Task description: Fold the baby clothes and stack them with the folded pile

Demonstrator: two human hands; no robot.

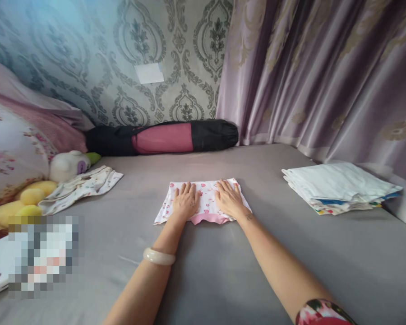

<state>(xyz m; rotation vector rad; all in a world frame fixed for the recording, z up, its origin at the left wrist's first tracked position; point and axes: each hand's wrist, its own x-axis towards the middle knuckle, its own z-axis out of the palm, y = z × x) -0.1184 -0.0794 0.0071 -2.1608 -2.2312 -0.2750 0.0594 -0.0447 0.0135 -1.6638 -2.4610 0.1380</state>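
Observation:
A small white garment with pink hearts and a pink edge lies folded flat on the grey bed sheet. My left hand rests palm down on its left half, fingers stretched away from me. On the right half lies my right hand, also flat, with its fingers slightly spread. Neither hand grips the cloth. The pink edge shows between my wrists, on the side nearest me. Parts of the garment are hidden under both hands.
Folded white cloths are stacked at right. Left are a patterned cloth, a white plush toy, a yellow plush toy, a floral pillow and a blurred-out item. A black and pink roll bag lies along the wall.

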